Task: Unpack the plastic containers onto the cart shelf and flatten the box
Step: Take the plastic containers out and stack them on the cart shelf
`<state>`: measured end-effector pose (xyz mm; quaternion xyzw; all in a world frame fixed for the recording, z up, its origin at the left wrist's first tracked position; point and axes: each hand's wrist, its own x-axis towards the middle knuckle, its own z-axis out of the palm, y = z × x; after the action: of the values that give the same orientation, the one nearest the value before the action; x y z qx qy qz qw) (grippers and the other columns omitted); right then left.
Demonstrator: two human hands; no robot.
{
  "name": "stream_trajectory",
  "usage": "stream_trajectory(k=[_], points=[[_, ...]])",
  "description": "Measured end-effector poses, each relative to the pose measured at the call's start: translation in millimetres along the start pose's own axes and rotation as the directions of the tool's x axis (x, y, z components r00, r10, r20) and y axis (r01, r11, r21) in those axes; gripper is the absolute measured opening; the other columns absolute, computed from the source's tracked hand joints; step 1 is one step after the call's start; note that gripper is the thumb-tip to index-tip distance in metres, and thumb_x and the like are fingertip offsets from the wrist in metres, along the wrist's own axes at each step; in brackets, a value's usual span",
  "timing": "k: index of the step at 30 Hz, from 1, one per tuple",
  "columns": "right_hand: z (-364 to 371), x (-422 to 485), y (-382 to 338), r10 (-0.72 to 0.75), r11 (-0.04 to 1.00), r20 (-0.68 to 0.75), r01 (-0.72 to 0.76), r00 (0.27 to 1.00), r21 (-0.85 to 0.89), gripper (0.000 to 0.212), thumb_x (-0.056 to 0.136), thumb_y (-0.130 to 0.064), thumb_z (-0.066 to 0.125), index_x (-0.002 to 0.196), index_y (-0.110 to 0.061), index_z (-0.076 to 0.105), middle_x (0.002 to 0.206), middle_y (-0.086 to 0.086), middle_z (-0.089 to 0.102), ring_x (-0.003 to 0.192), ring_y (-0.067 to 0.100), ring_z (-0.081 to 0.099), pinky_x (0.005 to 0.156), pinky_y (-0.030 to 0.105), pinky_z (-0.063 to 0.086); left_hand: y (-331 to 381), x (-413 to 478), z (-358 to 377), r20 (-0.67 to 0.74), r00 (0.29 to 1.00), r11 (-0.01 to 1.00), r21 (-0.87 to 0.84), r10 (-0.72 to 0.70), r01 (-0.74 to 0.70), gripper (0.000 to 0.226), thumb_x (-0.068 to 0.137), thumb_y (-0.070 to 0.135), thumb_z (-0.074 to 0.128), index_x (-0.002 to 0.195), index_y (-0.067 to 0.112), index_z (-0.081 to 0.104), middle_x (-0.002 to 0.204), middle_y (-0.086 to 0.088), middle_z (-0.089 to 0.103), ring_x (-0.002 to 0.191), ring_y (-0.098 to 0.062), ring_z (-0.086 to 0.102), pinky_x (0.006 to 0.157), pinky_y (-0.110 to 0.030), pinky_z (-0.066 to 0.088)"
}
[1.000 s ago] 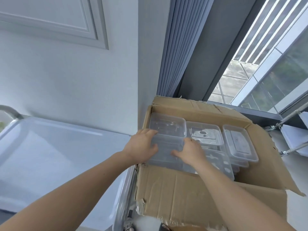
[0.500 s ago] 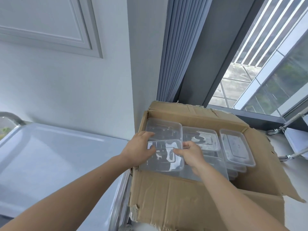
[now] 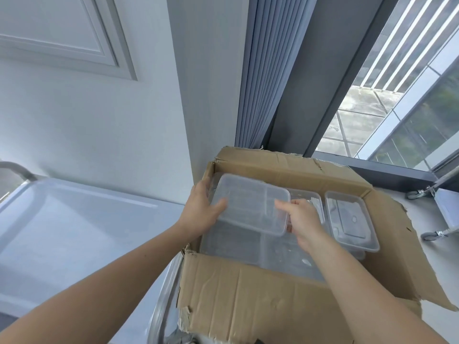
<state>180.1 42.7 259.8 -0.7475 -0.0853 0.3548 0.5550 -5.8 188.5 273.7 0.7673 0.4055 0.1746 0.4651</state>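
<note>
Both forearms reached forward over box (image 3: pixel 260 294). Left hand (image 3: pixel 202 211) gripped container (image 3: pixel 250 202) at left edge, right hand (image 3: pixel 301 219) pinched right edge; container above others in box, beside cart shelf (image 3: pixel 62 232).

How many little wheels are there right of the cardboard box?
2: the far caster wheel under the window sill; the near caster wheel beside the cardboard box. Others may be hidden.
</note>
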Motion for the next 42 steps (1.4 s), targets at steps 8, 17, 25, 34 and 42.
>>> stream_trajectory(k=[8, 17, 25, 34, 42], points=[[24.6, -5.9, -0.4, 0.081, 0.949, 0.100, -0.107, 0.992, 0.296, 0.016, 0.087, -0.012, 0.070, 0.095, -0.002, 0.061, 0.081, 0.011, 0.070, 0.075, 0.027, 0.064, 0.062, 0.034, 0.048, 17.4, 8.6, 16.4, -0.063, 0.955, 0.758, -0.624, -0.289, 0.188, 0.023, 0.097, 0.040, 0.057, 0.107, 0.019, 0.050, 0.111, -0.009, 0.062, 0.096, -0.027, 0.070, 0.078, -0.048, 0.061], [45.3, 0.8, 0.7, -0.011, 0.987, 0.164, -0.015, 0.986, 0.161, 0.019, 0.091, -0.022, 0.067, 0.091, -0.008, 0.054, 0.095, 0.011, 0.072, 0.079, 0.024, 0.070, 0.056, 0.032, 0.047, 3.6, 6.8, 26.5, 0.041, 0.975, 0.687, -0.703, -0.218, 0.183, 0.063, 0.084, 0.009, 0.075, 0.133, 0.027, 0.041, 0.120, -0.005, 0.066, 0.103, -0.025, 0.070, 0.075, -0.047, 0.061], [33.4, 71.7, -8.4, -0.382, 0.515, 0.269, 0.445, 0.884, -0.732, 0.047, 0.096, -0.035, 0.060, 0.136, -0.013, 0.051, 0.138, 0.004, 0.053, 0.129, 0.026, 0.046, 0.103, 0.037, 0.038, 0.8, 9.5, -5.0, 0.004, 0.954, 0.686, -0.694, -0.301, 0.220, 0.052, 0.086, 0.006, 0.064, 0.132, 0.023, 0.045, 0.118, -0.009, 0.065, 0.090, -0.023, 0.066, 0.049, -0.020, 0.050], [61.4, 92.2, -9.5, -0.193, 0.113, 0.372, 0.398, 0.908, -0.911, 0.096, 0.078, -0.071, 0.063, 0.153, -0.025, 0.024, 0.148, 0.007, 0.033, 0.131, 0.032, 0.038, 0.105, 0.048, 0.032, -9.2, 4.1, -13.2, -0.050, 0.949, 0.727, -0.656, -0.310, 0.203, 0.060, 0.071, 0.022, 0.072, 0.127, 0.020, 0.047, 0.115, -0.006, 0.068, 0.098, -0.021, 0.072, 0.085, -0.040, 0.060], [56.8, 85.0, -18.0, -0.285, 0.016, 0.458, 0.482, 0.842, -0.876, 0.101, 0.063, -0.073, 0.073, 0.144, -0.025, 0.038, 0.137, 0.003, 0.045, 0.123, 0.027, 0.037, 0.101, 0.040, 0.035, -13.5, 7.1, -14.1, -0.034, 0.952, 0.765, -0.605, -0.304, 0.222, 0.058, 0.081, 0.023, 0.074, 0.132, 0.017, 0.049, 0.116, -0.005, 0.070, 0.097, -0.021, 0.072, 0.078, -0.035, 0.060]])
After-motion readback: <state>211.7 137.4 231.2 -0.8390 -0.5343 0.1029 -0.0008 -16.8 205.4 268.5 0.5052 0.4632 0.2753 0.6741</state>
